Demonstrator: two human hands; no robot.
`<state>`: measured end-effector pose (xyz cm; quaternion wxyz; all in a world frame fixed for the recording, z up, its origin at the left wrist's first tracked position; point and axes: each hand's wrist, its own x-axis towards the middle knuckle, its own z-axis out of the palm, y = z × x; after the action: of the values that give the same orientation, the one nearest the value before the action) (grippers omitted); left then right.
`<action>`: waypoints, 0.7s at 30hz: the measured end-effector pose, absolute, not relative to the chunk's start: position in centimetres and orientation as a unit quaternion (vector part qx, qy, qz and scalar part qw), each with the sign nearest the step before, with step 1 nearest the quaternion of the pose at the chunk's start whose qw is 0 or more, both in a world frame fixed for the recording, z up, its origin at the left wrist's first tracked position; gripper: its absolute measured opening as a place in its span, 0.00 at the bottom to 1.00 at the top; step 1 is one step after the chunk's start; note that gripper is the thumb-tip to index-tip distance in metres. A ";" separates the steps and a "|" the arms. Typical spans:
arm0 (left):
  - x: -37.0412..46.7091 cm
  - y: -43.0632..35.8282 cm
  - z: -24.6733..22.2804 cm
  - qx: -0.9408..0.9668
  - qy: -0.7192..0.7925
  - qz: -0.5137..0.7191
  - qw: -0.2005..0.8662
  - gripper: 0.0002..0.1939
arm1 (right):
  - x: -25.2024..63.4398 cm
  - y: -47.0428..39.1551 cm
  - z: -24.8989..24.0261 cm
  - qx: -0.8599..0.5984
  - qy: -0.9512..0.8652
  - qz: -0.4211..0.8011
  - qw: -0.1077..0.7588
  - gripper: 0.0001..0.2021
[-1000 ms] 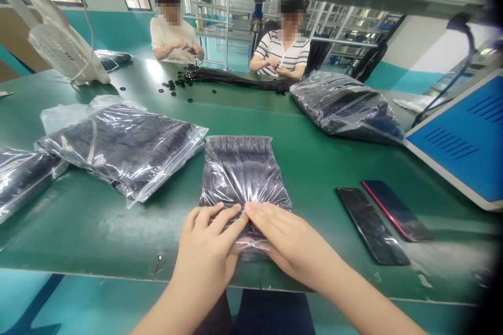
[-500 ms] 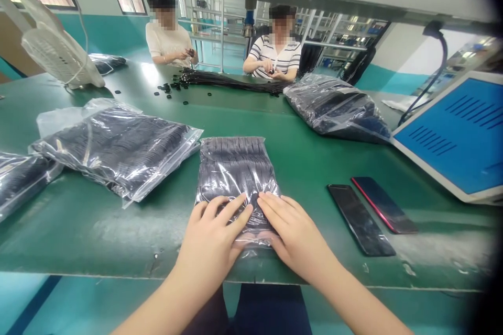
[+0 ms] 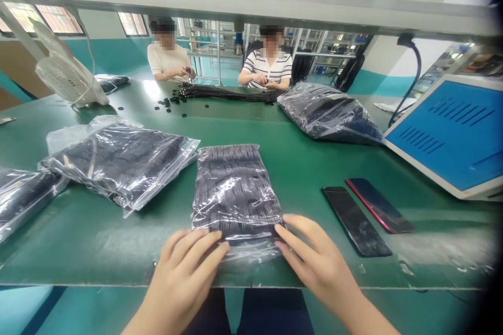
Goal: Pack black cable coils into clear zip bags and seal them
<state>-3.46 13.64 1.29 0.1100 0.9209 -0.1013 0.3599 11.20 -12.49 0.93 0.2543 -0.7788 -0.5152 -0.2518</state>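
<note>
A clear plastic bag (image 3: 236,188) packed with rows of thin black parts lies flat on the green table, in front of me. My left hand (image 3: 190,261) is at its near left corner, with fingers stretched out and the fingertips touching the plastic. At the near right edge, my right hand (image 3: 314,256) has its fingers apart, the tips against the bag. The loose near end of the bag lies between my hands.
Another filled bag (image 3: 118,159) lies to the left. Two phones (image 3: 356,220) lie on the right, near a blue-and-white machine (image 3: 451,133). A large bag (image 3: 330,115), a bundle of black cables (image 3: 228,92) and a fan (image 3: 66,78) stand farther back. Two people sit across the table.
Both hands have moved apart and back from the middle of the bag to its near corners. More of the bag's top shows. The view has tilted upward slightly.
</note>
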 end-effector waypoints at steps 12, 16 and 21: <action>-9.0 17.2 1.6 0.930 -0.161 0.305 0.125 0.17 | 7.6 -14.8 1.1 -0.740 -0.564 -0.225 0.289 0.14; -9.6 17.0 0.4 0.932 -0.132 0.314 0.123 0.15 | 6.3 -15.1 0.2 -0.765 -0.536 -0.213 0.288 0.16; -10.8 17.8 -0.8 0.937 -0.126 0.305 0.112 0.12 | 5.3 -15.3 -1.3 -0.832 -0.397 -0.260 0.287 0.12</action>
<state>-10.82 17.82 -0.81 0.1118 0.9375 -0.1260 0.3045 5.26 -15.29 -1.31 0.2865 -0.8323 -0.3970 -0.2599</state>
